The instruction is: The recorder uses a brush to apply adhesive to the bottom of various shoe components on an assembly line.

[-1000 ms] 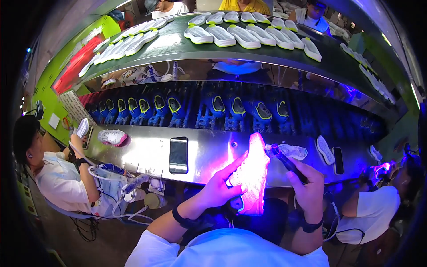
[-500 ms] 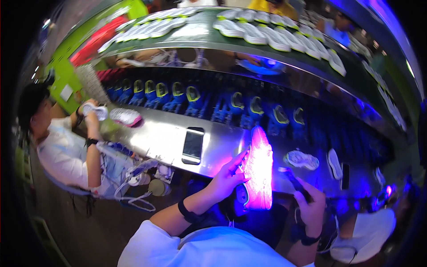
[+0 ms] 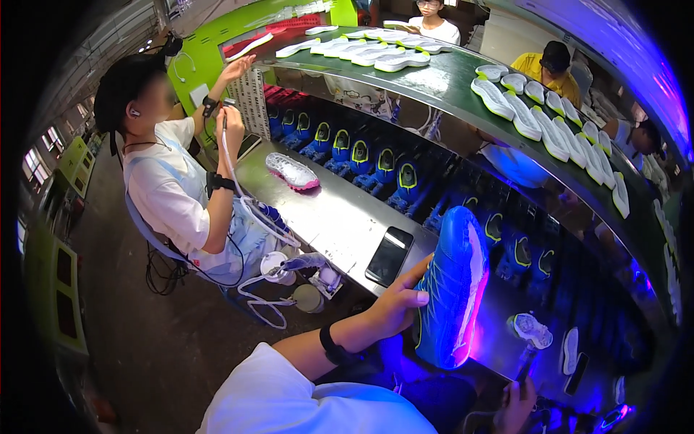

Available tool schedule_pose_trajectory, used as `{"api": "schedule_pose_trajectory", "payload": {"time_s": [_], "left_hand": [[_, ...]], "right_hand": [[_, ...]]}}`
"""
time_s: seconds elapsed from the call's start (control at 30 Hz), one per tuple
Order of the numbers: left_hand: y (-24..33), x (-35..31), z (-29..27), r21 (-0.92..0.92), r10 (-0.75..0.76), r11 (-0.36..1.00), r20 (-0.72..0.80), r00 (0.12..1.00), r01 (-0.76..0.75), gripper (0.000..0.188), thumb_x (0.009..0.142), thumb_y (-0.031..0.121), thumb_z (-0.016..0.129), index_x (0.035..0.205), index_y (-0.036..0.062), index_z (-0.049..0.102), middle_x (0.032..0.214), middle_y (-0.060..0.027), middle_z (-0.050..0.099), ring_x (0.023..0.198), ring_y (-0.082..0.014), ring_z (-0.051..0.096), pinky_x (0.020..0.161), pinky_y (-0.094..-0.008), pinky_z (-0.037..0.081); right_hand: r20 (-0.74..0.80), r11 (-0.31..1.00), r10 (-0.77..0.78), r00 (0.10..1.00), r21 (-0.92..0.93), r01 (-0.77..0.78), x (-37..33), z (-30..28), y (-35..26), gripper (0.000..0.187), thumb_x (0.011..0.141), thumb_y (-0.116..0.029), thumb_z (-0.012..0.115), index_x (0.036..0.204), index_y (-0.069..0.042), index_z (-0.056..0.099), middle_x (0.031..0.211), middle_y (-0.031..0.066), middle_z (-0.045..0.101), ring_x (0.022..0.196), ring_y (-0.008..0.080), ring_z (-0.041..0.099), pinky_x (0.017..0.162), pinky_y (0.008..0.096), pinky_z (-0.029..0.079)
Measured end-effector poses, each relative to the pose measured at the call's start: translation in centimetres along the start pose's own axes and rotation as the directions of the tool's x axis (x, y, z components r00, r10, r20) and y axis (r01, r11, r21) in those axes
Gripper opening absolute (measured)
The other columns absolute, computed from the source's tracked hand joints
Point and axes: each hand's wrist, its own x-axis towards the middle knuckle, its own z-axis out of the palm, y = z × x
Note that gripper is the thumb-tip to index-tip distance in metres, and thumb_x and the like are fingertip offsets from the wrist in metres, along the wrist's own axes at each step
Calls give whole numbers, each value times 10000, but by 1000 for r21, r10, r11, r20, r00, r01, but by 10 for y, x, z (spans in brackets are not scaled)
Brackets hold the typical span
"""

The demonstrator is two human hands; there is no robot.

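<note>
My left hand (image 3: 396,309) is closed round a blue shoe upper (image 3: 452,296), held upright above the front edge of the metal bench. The shoe's blue side faces me, and its pale bottom turns right, with pink light along the lower edge. At the lower right, my right hand (image 3: 517,401) grips a dark-handled brush (image 3: 525,364). The brush points at a pale, sole-shaped piece (image 3: 532,330) on the bench; whether it touches cannot be told. A white sole (image 3: 570,350) lies just right of that piece.
A black phone (image 3: 390,256) and a white-and-pink sole (image 3: 292,171) lie on the bench (image 3: 332,224). Blue shoes (image 3: 360,155) line the rack behind; white soles (image 3: 524,119) ride the green belt above. At left sits a co-worker (image 3: 173,181), arms raised, beside cups and a hose (image 3: 278,267).
The view has swung left. The shoe has turned from its brightly lit pink bottom to its blue side. My right hand has brought the brush away from the shoe, toward the sole-shaped piece.
</note>
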Motion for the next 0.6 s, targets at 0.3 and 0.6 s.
{"api": "schedule_pose_trajectory", "payload": {"time_s": [0.3,0.6], "left_hand": [[-47,47,-13,616,-17,788,35,999,-9,918,882,324,759,1603,36,268,1589,-124,397,1434,-214,408,1194,-400,311],[-194,147,21,778,-195,625,81,977,60,834,863,38,716,1587,17,304,1606,-154,383,1477,-210,327,1196,-377,306]], "right_hand": [[-2,1000,-27,1000,12,27,51,-12,12,432,958,-115,672,1361,24,601,862,38,640,688,61,536,590,211,409],[225,911,-349,910,-147,385,211,-74,-39,418,925,-78,693,1332,3,644,929,62,705,832,117,650,792,279,530]]}}
